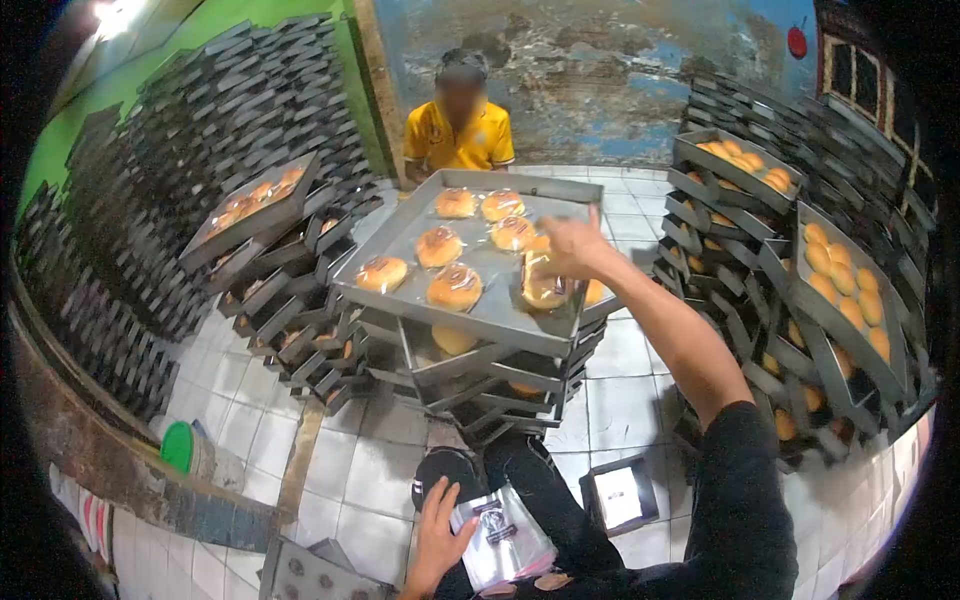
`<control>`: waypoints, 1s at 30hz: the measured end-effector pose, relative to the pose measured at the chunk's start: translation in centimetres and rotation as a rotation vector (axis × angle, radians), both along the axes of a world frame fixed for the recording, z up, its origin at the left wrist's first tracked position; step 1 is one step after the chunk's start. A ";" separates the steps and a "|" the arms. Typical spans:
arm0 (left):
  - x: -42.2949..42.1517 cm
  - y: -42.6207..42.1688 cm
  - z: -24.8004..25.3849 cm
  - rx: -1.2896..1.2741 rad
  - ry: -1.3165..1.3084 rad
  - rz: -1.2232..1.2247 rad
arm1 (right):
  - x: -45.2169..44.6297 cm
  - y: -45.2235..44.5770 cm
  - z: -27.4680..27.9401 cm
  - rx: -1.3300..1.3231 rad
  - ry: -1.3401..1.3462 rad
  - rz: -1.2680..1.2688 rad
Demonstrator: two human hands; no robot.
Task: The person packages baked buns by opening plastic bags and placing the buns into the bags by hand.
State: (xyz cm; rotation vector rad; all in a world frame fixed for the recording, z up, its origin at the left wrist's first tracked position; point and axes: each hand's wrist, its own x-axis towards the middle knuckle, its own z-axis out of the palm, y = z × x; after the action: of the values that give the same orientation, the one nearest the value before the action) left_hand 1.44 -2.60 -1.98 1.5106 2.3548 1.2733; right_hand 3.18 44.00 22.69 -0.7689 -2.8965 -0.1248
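Note:
My right hand [575, 248] reaches over a large metal tray [400, 297]. It is closed at the edge of a plastic-wrapped bread bun [545, 285] near the tray's right side; some fingers are blurred or hidden. Several other wrapped buns [455, 287] with browned tops lie to the left and behind on the same tray. On my lap rests a stack of clear printed plastic bags [505, 540]. My left hand [442, 530] lies with fingers stretched out at the left edge of that stack, fingertips on my dark trousers.
Below the tray are more stacked trays [480, 385] with buns. Tray stacks with buns stand left [250, 205] and right [845, 290]. Dark trays [220, 110] are piled against the green wall. A person in a yellow shirt [460, 135] sits opposite. A green-lidded bucket [200, 455] stands left.

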 end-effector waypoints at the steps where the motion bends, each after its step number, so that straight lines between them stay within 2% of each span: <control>1: 0.4 -0.7 -0.5 0.015 -0.048 0.005 | -0.3 -1.4 0.3 0.024 0.160 0.033; 3: 1.7 -1.8 -1.2 0.015 -0.128 0.023 | 1.1 -5.5 0.7 0.060 0.450 0.085; 5: 1.2 -2.3 -0.5 -0.014 -0.165 0.030 | 4.0 -12.9 -0.2 -0.012 0.353 0.313; 7: 0.6 -2.8 -1.4 -0.061 0.014 -0.024 | 6.8 -18.6 -0.6 -0.154 0.387 0.388; 9: 0.6 -3.4 -2.5 -0.092 0.138 -0.042 | 10.1 -22.3 -3.8 -0.347 0.442 0.378; 11: 0.7 -3.3 -2.0 -0.046 0.185 -0.062 | 12.8 -25.1 -9.6 -0.798 0.121 0.401; 13: 0.6 -3.4 -1.5 -0.005 0.235 -0.127 | 14.1 -27.9 -14.6 -0.249 -0.090 0.419; 14: 0.8 -3.4 -2.2 0.077 0.333 -0.157 | 14.7 -28.3 -17.4 -0.225 -0.172 0.354; 15: 1.0 -4.0 -1.8 0.092 0.445 -0.191 | 14.6 -28.6 -17.8 -0.301 -0.079 0.366; 17: 1.8 -3.9 -1.4 0.166 0.382 -0.161 | 15.0 -27.3 -19.4 -0.555 -0.062 0.414; 18: 2.6 -2.9 0.8 0.197 -0.085 -0.134 | 14.8 -27.0 -18.1 -0.588 0.021 0.453; 20: 3.2 -2.3 1.4 0.224 -0.805 -0.101 | 14.1 -26.4 -14.9 -0.737 0.089 0.545; 21: 3.1 -2.4 -0.1 0.261 -1.036 -0.125 | 13.3 -25.4 -13.5 -0.811 0.088 0.612; 24: 0.9 -3.0 0.5 -0.236 -1.146 -0.189 | 10.8 -23.0 -9.7 -0.731 0.081 0.587; 25: 1.0 -3.2 0.3 -0.138 -1.188 -0.090 | 10.3 -21.8 -8.3 -0.645 0.099 0.610; 27: 0.4 -2.4 0.7 0.140 -1.298 0.023 | 8.3 -16.6 -3.6 -0.367 0.441 0.689; 28: -0.1 -2.1 1.2 0.177 -1.352 0.129 | 6.8 -13.4 -0.9 -0.325 0.536 0.519; 29: -0.7 -2.1 0.7 0.247 -1.335 0.135 | 5.3 -10.1 1.6 -0.310 0.629 0.347; 30: -0.8 -1.3 0.3 0.327 -1.370 0.178 | 3.2 -5.9 3.1 -0.250 0.538 0.265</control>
State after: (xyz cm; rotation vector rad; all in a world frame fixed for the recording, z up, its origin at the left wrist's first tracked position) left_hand 0.68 -3.89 -1.64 0.1378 1.3597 1.8739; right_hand 6.42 38.13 25.78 -0.3631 -2.4799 0.4140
